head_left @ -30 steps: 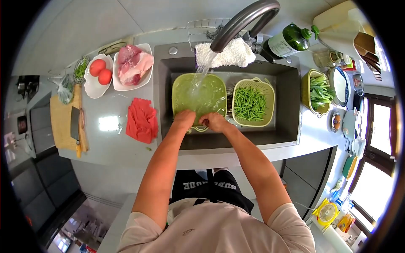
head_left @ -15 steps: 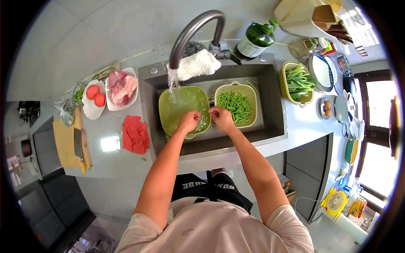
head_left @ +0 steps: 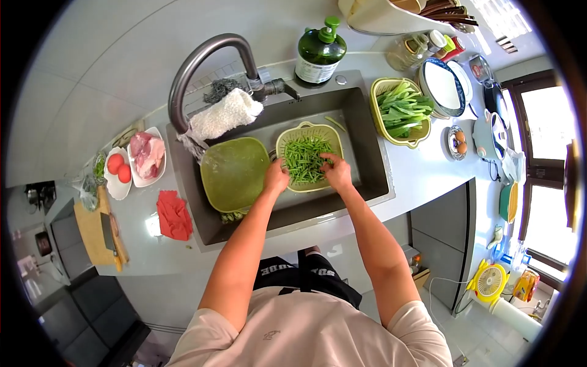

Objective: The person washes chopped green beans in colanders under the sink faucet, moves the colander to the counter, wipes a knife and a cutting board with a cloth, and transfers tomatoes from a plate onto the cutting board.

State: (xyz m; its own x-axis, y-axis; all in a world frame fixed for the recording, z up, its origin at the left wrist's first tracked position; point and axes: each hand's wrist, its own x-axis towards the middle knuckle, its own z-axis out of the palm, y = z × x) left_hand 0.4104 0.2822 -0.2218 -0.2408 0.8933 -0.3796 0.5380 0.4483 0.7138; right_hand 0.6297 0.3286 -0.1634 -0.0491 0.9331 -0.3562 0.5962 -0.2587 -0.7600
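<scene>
Left hand (head_left: 277, 177) and right hand (head_left: 338, 175) curved half-open fingers (head_left: 331, 159), grip unclear, around green beans (head_left: 304, 160), presumably light, slippery, best scooped underneath.

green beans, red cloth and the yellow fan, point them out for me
Green beans (head_left: 306, 161), head view: middle of the cut pile.
Red cloth (head_left: 173, 215), head view: middle of its fabric.
Yellow fan (head_left: 491, 281), head view: centre of the front grille.

Raw meat (head_left: 148, 154) in a white dish (head_left: 141, 182), red cloth (head_left: 173, 216), green pump bottle (head_left: 319, 55), and yellow fan (head_left: 490, 281)
</scene>
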